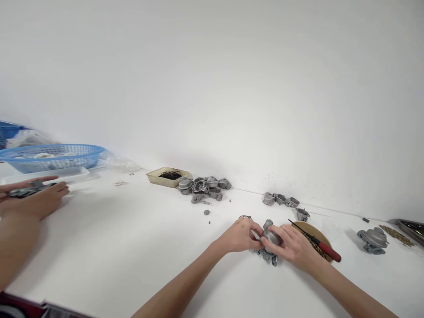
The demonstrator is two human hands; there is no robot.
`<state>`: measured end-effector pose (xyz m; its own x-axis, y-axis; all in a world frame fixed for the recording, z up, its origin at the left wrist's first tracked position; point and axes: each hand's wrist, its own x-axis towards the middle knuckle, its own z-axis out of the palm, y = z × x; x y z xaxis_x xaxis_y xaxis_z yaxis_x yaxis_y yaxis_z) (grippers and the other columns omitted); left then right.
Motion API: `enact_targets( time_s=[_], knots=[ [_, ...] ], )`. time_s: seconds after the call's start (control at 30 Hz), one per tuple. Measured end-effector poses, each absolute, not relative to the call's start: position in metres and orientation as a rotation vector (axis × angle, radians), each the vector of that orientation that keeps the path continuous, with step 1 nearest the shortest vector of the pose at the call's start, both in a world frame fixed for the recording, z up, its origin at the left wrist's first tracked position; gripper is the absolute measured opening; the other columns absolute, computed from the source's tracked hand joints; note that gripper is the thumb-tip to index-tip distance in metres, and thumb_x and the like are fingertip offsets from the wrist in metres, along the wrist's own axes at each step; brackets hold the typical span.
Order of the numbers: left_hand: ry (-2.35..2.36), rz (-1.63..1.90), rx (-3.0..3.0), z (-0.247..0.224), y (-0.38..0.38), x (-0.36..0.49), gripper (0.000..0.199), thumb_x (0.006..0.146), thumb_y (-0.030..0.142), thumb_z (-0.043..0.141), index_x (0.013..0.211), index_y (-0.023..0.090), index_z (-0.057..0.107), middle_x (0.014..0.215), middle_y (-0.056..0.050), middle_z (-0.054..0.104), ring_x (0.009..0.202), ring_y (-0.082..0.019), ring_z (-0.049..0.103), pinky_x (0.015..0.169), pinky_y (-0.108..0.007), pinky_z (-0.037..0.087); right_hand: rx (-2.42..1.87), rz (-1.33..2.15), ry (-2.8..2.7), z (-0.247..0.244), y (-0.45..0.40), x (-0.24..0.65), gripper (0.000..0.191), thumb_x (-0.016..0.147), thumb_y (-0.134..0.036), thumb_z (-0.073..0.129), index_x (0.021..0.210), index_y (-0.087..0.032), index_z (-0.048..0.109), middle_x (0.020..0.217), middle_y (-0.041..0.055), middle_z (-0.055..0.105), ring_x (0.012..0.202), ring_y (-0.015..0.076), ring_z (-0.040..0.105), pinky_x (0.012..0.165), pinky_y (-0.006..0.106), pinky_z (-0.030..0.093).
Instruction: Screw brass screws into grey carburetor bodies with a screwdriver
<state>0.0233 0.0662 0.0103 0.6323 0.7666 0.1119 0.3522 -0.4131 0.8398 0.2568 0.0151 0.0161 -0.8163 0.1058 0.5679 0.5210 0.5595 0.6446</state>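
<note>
A grey metal housing (pixel 271 237) stands on the white table between my two hands. My left hand (pixel 243 235) closes its fingertips on the left side of the housing. From the right, my right hand (pixel 291 245) curls its fingers over the top and side of the same part. Below my hands, smaller metal pieces (pixel 270 256) show at the base of the housing. A thin black ring (pixel 245 217) shows just behind my left hand. Beside my right hand, a red-handled screwdriver (pixel 327 251) lies across a round bowl (pixel 306 227) of small brass-coloured screws.
Grey castings (pixel 199 185) cluster by a cream tray (pixel 155 178) of black rings; more castings (pixel 280 198) lie near the wall. A grey assembly (pixel 374 240) sits right. At left, another person's hands (pixel 43 201) hold metal parts near a blue basket (pixel 66 164).
</note>
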Motion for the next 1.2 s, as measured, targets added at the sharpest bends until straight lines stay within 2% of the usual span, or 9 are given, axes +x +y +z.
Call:
enact_targets(
  time_s=[0.3, 0.37, 0.5, 0.7, 0.83, 0.97, 1.03, 1.1, 1.2],
  knots=[
    [0.852, 0.57, 1.942, 0.011, 0.068, 0.019, 0.023, 0.072, 0.029, 0.082, 0.092, 0.019, 0.08, 0.095, -0.005, 0.08, 0.091, -0.027, 0.078, 0.071, -0.027, 0.055, -0.513, -1.194, -2.342, 0.013, 0.015, 0.258, 0.041, 0.092, 0.003, 0.065, 0.125, -0.022, 0.067, 0.108, 0.0092, 0.07, 0.078, 0.0169, 0.057, 0.07, 0.033, 0.048],
    [0.82, 0.525, 1.9, 0.01, 0.07, 0.017, 0.036, 0.066, 0.031, 0.088, 0.097, 0.02, 0.074, 0.099, -0.005, 0.08, 0.091, -0.027, 0.078, 0.071, -0.028, 0.056, -0.516, -1.206, -2.347, 0.012, 0.015, 0.259, 0.042, 0.092, 0.002, 0.064, 0.124, -0.024, 0.067, 0.109, 0.0086, 0.07, 0.077, 0.0169, 0.057, 0.07, 0.033, 0.049],
    [0.82, 0.471, 1.807, 0.011, 0.072, 0.015, 0.075, 0.052, 0.032, 0.099, 0.112, 0.024, 0.056, 0.113, -0.006, 0.077, 0.097, -0.028, 0.076, 0.076, -0.032, 0.057, -0.488, -1.228, -2.359, 0.014, 0.015, 0.257, 0.039, 0.091, 0.0, 0.065, 0.121, -0.025, 0.069, 0.111, 0.0072, 0.073, 0.078, 0.0177, 0.057, 0.069, 0.034, 0.049],
    [0.802, 0.463, 1.896, 0.007, 0.071, 0.019, 0.108, 0.054, 0.042, 0.102, 0.147, 0.033, 0.048, 0.132, -0.01, 0.066, 0.101, -0.028, 0.072, 0.084, -0.037, 0.055, -0.452, -1.27, -2.413, 0.02, 0.011, 0.253, 0.033, 0.092, -0.004, 0.068, 0.117, -0.025, 0.072, 0.111, 0.0052, 0.075, 0.075, 0.017, 0.055, 0.066, 0.034, 0.049],
    [0.769, 0.488, 1.929, 0.0, 0.071, 0.021, 0.106, 0.054, 0.045, 0.101, 0.147, 0.031, 0.053, 0.127, -0.009, 0.067, 0.093, -0.025, 0.069, 0.083, -0.036, 0.055, -0.428, -1.211, -2.433, 0.015, 0.007, 0.256, 0.036, 0.092, -0.003, 0.068, 0.121, -0.025, 0.071, 0.11, 0.0066, 0.076, 0.079, 0.0183, 0.06, 0.067, 0.035, 0.052],
    [0.73, 0.507, 1.895, -0.003, 0.07, 0.021, 0.097, 0.056, 0.044, 0.101, 0.142, 0.03, 0.058, 0.122, -0.007, 0.067, 0.09, -0.022, 0.067, 0.08, -0.033, 0.054, -0.533, -1.052, -2.377, 0.013, 0.006, 0.278, 0.051, 0.092, 0.004, 0.056, 0.132, -0.024, 0.068, 0.119, 0.012, 0.073, 0.098, 0.024, 0.068, 0.078, 0.041, 0.059],
    [0.708, 0.516, 1.872, -0.001, 0.069, 0.021, 0.091, 0.058, 0.042, 0.099, 0.139, 0.029, 0.059, 0.125, -0.008, 0.066, 0.091, -0.022, 0.066, 0.079, -0.033, 0.055, -0.624, -0.994, -2.313, 0.017, 0.007, 0.299, 0.049, 0.091, 0.003, 0.052, 0.13, -0.021, 0.069, 0.121, 0.0159, 0.072, 0.103, 0.0264, 0.07, 0.079, 0.042, 0.061],
    [0.706, 0.508, 1.843, 0.0, 0.069, 0.022, 0.086, 0.06, 0.038, 0.097, 0.137, 0.028, 0.059, 0.128, -0.009, 0.064, 0.093, -0.022, 0.065, 0.076, -0.031, 0.054, -0.728, -0.982, -2.257, 0.023, 0.009, 0.324, 0.044, 0.091, 0.003, 0.05, 0.123, -0.018, 0.071, 0.115, 0.0168, 0.074, 0.099, 0.0269, 0.072, 0.079, 0.042, 0.062],
    [0.735, 0.483, 1.799, -0.001, 0.07, 0.024, 0.087, 0.058, 0.035, 0.096, 0.136, 0.028, 0.059, 0.128, -0.008, 0.063, 0.093, -0.022, 0.062, 0.073, -0.029, 0.051, -0.899, -0.857, -2.254, 0.028, 0.008, 0.361, 0.033, 0.097, -0.004, 0.05, 0.118, -0.017, 0.071, 0.101, 0.0115, 0.078, 0.082, 0.0213, 0.076, 0.069, 0.033, 0.063]
  ],
)
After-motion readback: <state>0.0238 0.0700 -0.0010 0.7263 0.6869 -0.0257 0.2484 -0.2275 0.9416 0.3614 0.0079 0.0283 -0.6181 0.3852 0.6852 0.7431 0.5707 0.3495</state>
